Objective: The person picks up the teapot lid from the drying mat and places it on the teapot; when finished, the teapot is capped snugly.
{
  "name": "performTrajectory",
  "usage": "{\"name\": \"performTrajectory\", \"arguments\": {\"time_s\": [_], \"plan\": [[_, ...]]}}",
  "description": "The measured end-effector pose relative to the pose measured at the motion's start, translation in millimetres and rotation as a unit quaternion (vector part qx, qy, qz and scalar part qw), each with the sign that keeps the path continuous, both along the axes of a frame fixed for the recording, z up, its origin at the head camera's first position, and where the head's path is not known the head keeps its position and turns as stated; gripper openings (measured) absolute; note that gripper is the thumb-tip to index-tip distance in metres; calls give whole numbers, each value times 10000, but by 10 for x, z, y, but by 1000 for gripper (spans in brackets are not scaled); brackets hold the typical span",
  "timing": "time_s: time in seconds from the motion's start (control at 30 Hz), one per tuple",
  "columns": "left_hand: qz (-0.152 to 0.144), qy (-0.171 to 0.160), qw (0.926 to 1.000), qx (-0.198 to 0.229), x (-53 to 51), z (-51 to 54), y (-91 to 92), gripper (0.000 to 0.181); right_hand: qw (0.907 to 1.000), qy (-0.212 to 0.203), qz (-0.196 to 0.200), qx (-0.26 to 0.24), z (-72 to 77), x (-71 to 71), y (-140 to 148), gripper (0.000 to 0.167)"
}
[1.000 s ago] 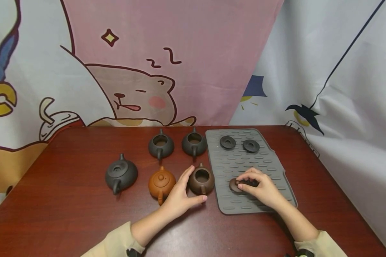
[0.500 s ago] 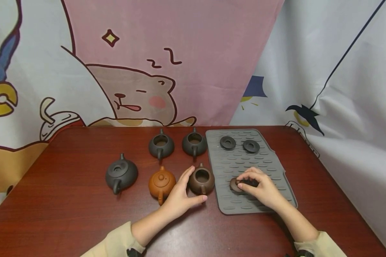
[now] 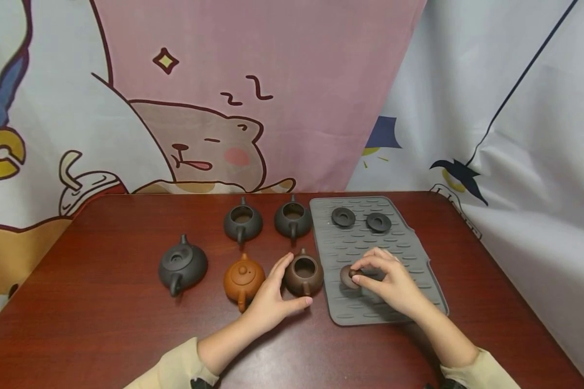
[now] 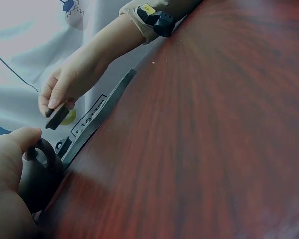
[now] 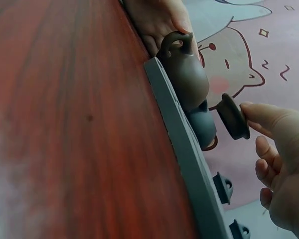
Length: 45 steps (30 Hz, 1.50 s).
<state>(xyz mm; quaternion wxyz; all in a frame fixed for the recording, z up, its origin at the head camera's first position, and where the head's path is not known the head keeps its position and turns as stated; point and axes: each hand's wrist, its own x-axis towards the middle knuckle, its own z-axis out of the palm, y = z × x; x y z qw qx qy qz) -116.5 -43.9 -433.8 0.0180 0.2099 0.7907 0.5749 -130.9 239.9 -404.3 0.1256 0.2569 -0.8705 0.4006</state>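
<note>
My right hand (image 3: pixel 391 281) pinches the knob of a brown teapot lid (image 3: pixel 349 276) between thumb and fingers. The right wrist view shows the lid (image 5: pixel 232 117) tilted and raised off the grey mat (image 3: pixel 377 308). My left hand (image 3: pixel 274 297) lies along the left and near side of the lidless brown teapot (image 3: pixel 297 280), fingers fairly straight, thumb by its handle. Close to that hand's left stands an orange-brown teapot (image 3: pixel 243 276) with its lid on. In the left wrist view, my left thumb partly covers the teapot's handle (image 4: pixel 52 157).
Two dark lidless teapots (image 3: pixel 242 220) (image 3: pixel 293 219) stand at the back. Their likely lids, two black discs (image 3: pixel 343 216) (image 3: pixel 378 222), lie on the mat's far end. A dark lidded teapot (image 3: pixel 182 266) stands at left. A printed curtain (image 3: pixel 311 97) hangs behind the table.
My right hand has lifted the brown lid off the mat and moved it slightly left, towards the brown teapot. The left hand has stayed in place beside that teapot.
</note>
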Motion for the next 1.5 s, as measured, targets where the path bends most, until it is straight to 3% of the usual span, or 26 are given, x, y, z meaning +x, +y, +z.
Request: {"name": "performTrajectory", "arguments": {"time_s": [0.73, 0.83, 1.23, 1.5], "plan": [[1, -51, 10000, -63, 6, 16, -1, 93, 9983, 289, 374, -347, 242, -128, -389, 23], [-8, -103, 9999, -93, 12, 21, -2, 93, 9982, 259, 387, -379, 347, -88, -501, 22], [-97, -209, 9997, -68, 26, 33, -10, 95, 9976, -52, 608, -328, 221, -218, -658, 17], [-68, -130, 9999, -81, 20, 39, -12, 93, 9980, -24, 604, -191, 151, -276, -751, 16]]}}
